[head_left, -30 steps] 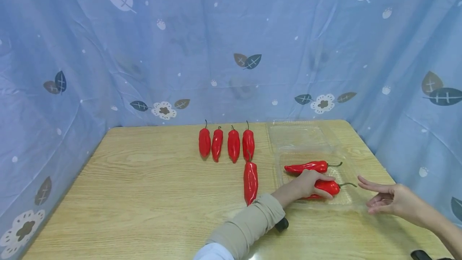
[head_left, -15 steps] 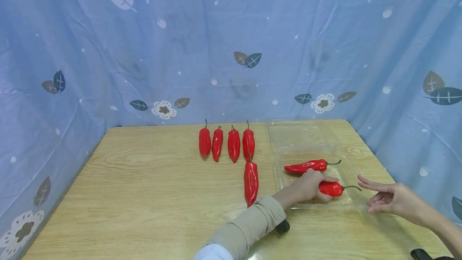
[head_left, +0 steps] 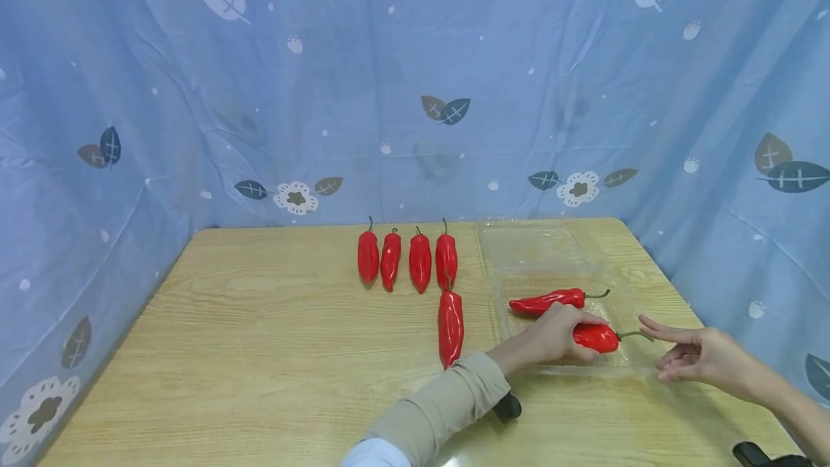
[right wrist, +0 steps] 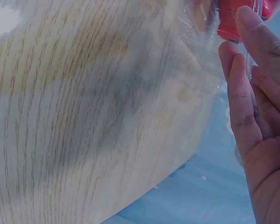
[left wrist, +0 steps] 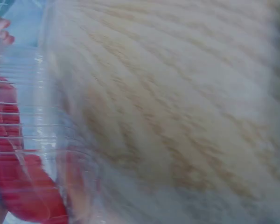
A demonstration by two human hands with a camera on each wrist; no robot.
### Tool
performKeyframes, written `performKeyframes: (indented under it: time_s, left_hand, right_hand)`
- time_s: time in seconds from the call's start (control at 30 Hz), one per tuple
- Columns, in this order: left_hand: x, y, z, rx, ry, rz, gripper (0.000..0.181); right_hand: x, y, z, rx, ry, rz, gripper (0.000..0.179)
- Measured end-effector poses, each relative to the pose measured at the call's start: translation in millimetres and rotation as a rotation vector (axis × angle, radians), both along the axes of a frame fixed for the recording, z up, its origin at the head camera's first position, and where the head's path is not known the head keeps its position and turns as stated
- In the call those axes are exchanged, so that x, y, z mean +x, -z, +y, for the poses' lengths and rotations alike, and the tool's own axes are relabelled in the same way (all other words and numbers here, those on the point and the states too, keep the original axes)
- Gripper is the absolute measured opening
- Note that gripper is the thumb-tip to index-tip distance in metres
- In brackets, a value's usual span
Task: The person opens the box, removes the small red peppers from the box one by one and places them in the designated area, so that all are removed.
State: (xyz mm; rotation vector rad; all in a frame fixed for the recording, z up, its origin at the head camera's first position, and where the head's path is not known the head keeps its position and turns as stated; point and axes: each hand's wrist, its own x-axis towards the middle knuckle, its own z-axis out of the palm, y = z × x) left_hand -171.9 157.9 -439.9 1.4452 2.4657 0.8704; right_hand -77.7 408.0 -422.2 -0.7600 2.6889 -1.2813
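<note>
My left hand (head_left: 556,331) grips a red chili pepper (head_left: 598,338) low inside a clear plastic container (head_left: 502,323), its stem pointing right. Behind it in the same container lies another red pepper (head_left: 547,301), also stem to the right. My right hand (head_left: 703,355) is at the container's right side with fingers extended near the held pepper's stem; whether they touch the stem or the wall I cannot tell. Red pepper (left wrist: 30,186) shows through the clear wall in the left wrist view. In the right wrist view, thumb and fingers of the right hand (right wrist: 266,112) stand apart.
The container's hinged lid (head_left: 532,245) lies open toward the back. Left of it, several red peppers stand in a row (head_left: 419,263), with one pepper (head_left: 450,328) in front. A blue patterned curtain (head_left: 389,92) encloses the wooden table (head_left: 259,337).
The pepper in my left hand has shifted slightly right, its stem now closer to my right fingers. The right hand has barely moved.
</note>
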Motion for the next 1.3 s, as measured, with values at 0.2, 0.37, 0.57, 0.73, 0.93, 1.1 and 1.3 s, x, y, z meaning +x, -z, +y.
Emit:
performKeyframes:
  time_s: [0.2,0.37,0.57,0.73,0.93,1.1,1.3]
  left_hand:
    - [5.0,-12.2,-5.7,0.06,-0.056,0.012,0.047]
    - [5.3,-25.4,-12.9,0.121,-0.13,-0.007,0.049]
    - [3.9,-35.6,-32.1,0.208,-0.211,-0.169,0.046]
    - [2.8,-41.1,-56.3,0.309,-0.273,-0.276,0.045]
    - [1.6,-44.8,-84.7,0.347,-0.336,-0.305,0.043]
    - [-0.9,-46.6,-103.9,0.361,-0.378,-0.27,0.043]
    - [-1.7,-39.7,-125.3,0.426,-0.477,-0.289,0.042]
  right_hand:
    - [-2.4,2.2,0,-0.024,-0.039,0.004,0.087]
    - [-4.4,0.1,3,-0.076,-0.065,-0.015,0.088]
    - [-4.4,0.1,2,-0.031,-0.023,-0.013,0.089]
    - [-3.9,1.0,2,-0.018,-0.003,-0.008,0.089]
    - [-4.3,0.2,2,0.023,0.024,-0.018,0.083]
    - [-5.2,1.4,4,0.031,0.034,-0.05,0.082]
    - [-4.0,4.5,4,0.032,0.035,-0.037,0.082]
